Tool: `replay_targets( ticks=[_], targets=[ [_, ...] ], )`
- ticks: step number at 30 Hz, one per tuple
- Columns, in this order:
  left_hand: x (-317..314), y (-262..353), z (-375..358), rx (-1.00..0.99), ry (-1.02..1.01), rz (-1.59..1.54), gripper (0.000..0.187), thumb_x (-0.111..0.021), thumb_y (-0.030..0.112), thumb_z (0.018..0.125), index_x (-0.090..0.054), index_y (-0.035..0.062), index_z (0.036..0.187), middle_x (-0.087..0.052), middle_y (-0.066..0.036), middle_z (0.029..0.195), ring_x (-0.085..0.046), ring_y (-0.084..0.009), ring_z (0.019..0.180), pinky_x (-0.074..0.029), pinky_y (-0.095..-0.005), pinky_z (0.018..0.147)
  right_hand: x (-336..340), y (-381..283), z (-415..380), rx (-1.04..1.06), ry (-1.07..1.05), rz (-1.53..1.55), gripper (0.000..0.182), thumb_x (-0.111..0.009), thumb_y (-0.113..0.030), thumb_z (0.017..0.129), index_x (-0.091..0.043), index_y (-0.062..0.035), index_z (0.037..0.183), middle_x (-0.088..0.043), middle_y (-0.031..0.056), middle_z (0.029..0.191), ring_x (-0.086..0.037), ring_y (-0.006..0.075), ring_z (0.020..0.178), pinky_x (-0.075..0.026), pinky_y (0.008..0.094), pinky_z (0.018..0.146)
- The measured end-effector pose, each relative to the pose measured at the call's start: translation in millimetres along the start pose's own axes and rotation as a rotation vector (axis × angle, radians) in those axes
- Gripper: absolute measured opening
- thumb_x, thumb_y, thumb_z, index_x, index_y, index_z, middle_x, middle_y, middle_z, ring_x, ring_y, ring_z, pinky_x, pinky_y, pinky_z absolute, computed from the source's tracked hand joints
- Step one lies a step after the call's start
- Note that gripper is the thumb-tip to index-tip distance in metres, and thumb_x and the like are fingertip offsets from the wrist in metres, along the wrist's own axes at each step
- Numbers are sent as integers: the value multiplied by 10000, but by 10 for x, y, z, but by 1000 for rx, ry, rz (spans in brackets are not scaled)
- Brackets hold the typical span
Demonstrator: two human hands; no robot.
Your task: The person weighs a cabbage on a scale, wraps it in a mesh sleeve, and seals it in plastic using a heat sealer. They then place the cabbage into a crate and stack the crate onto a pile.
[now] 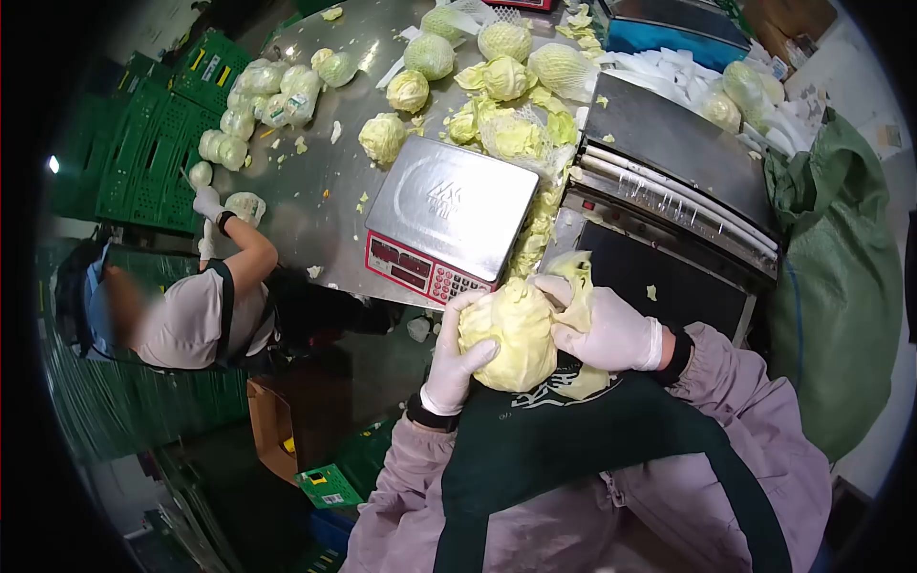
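I have a pale cabbage [511, 334] up in front of my dark green apron [573, 430], just below the silver-topped scale [454, 205] on the metal table [315, 201]. White net sleeves hold several heads beyond the scale, such as the netted cabbage [564, 70]; bare heads and loose leaves lie among them. Farther left, clear bags hold the bagged cabbages [298, 94]. To the right, the green sack [845, 277] stands beside the wrapping machine [678, 153]; I can't see inside it. The cardboard box [270, 435] down on the left has something small and yellow in it, and I can't tell what the stacked green crates [153, 158] contain.

My gloved left hand [451, 368] cups the cabbage from the left, fingers curled over its upper side and thumb across its front. My gloved right hand [611, 329] comes in from the right, wrist low, its fingers drawn narrow on a loose outer leaf [577, 298] against the cabbage. Across the table, a co-worker [205, 315] reaches toward wrapped heads with gloved hands.
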State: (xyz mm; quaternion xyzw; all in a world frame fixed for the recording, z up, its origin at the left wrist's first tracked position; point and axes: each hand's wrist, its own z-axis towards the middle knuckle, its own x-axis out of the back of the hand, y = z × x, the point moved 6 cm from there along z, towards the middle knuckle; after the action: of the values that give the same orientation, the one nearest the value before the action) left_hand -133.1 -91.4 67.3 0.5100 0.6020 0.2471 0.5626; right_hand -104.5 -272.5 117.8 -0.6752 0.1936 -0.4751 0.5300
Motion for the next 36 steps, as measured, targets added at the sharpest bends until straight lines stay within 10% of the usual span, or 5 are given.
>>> replay_targets(
  ticks=[13, 16, 21, 29, 36],
  targets=[
    [-37, -88, 28, -72, -25, -90, 789, -785, 349, 700, -350, 62, 1292, -479, -122, 1215, -493, -227, 1147, -407, -375, 994, 19, 166, 51, -6, 42, -279, 353, -472, -109, 865, -567, -47, 1200, -643, 166, 970, -614, 353, 865, -498, 393, 795],
    [-71, -158, -2, -18, -80, -293, 856, -775, 432, 694, -328, 69, 1328, -464, -148, 1280, -472, -274, 1211, -393, -420, 1037, 14, 355, 75, -244, 7, 471, 311, -393, -146, 988, -520, -46, 1253, -603, 58, 839, -600, 117, 689, -487, 251, 605],
    [-78, -151, -83, 117, -155, -670, 909, -745, 498, 718, -300, 60, 1379, -422, -162, 1359, -431, -314, 1271, -335, -470, 1094, 65, 423, 121, -250, -46, 522, 289, -358, -85, 965, -536, -46, 1189, -616, 60, 866, -599, 123, 665, -498, 259, 600],
    [-16, 36, 85, -4, -226, -336, 959, -802, 528, 628, -339, 42, 1313, -434, -170, 1329, -450, -293, 1250, -372, -438, 1069, 199, -57, 179, 99, -107, 170, 332, -642, -145, 908, -568, -12, 1203, -614, 26, 1046, -573, 83, 952, -473, 248, 829],
    [-8, 42, 73, -3, -261, -280, 956, -793, 480, 644, -294, 18, 1317, -424, -170, 1319, -452, -281, 1238, -362, -403, 1060, 86, -3, 125, -43, -129, 430, 382, -705, -183, 857, -597, -3, 1176, -609, 75, 1020, -616, 160, 957, -494, 285, 840]
  ],
)
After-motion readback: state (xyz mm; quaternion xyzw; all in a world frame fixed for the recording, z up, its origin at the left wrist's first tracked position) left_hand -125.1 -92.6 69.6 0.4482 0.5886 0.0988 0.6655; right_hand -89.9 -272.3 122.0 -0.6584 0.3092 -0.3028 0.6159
